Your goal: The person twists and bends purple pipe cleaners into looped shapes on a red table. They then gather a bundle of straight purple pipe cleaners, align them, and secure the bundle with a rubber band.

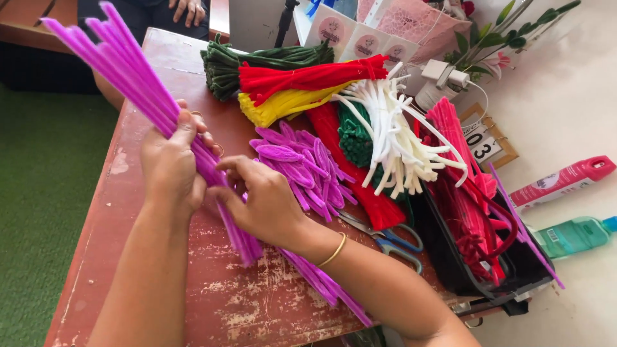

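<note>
Purple fuzzy pipe-cleaner stems (122, 64) sit bunched in the left hand (170, 167), fingers clamped round them; the right hand (263, 202) pinches the same bunch just below. Beyond the fingertips stand white cards with round pinkish labels (350, 35); far right, a pink tube (562, 181) and a green bottle (575, 234).

Fuzzy sticks on a table

Stick bundles (302, 83) are piled at the table (128, 257) far edge; scissors (385, 238) are laid near the right edge.

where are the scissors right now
In the head view the scissors lie on the table, right of the right hand, between the purple pile and the black tray.
</note>
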